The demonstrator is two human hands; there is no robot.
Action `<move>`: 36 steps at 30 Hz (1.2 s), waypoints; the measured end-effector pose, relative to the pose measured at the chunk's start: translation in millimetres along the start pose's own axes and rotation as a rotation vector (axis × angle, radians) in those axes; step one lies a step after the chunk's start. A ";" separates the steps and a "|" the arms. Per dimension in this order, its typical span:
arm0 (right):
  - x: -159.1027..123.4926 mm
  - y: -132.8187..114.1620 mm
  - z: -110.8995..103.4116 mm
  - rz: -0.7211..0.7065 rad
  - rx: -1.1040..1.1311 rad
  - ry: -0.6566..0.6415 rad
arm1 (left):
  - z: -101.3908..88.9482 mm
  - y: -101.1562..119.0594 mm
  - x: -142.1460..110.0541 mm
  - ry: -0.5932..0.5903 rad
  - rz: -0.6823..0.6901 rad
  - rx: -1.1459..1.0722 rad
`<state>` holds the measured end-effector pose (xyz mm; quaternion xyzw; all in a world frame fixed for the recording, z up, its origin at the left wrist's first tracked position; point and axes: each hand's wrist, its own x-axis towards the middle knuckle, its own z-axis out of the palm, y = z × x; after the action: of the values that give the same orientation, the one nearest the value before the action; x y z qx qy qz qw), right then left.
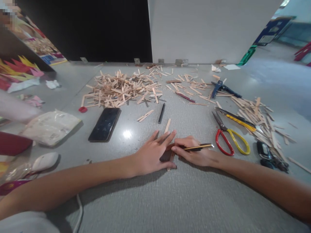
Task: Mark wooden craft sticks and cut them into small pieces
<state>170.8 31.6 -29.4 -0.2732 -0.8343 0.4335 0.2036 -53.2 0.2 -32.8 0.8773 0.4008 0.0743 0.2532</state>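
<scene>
My left hand (153, 152) lies flat with fingers stretched out, pressing down on wooden craft sticks (168, 155) on the grey table (155, 200). My right hand (191, 152) is closed round a black and yellow pencil (200, 147), its tip down at the sticks beside my left fingertips. One loose stick (167, 125) lies just beyond my fingers.
A big heap of wooden sticks (121, 89) lies at the back, more sticks (255, 113) at the right. Red and yellow scissors (229, 137), blue pliers (222, 88), a black pen (161, 113), a phone (105, 124), a plastic packet (50, 127) and a white mouse (45, 161) lie around. Another person's arm (14, 110) reaches in at left.
</scene>
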 end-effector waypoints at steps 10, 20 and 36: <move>0.1 0.7 0.6 -0.018 -0.020 0.013 | 0.6 -0.7 -0.1 -0.004 0.000 0.003; -2.0 1.9 1.4 0.006 -0.061 0.022 | 0.2 -1.2 0.7 -0.019 -0.001 0.004; -2.2 0.1 0.2 -0.001 -0.043 0.009 | -0.3 0.1 1.5 -0.021 -0.001 0.008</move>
<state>172.4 30.1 -29.7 -0.2791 -0.8427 0.4139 0.2016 -52.2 1.4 -32.6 0.8788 0.3991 0.0634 0.2536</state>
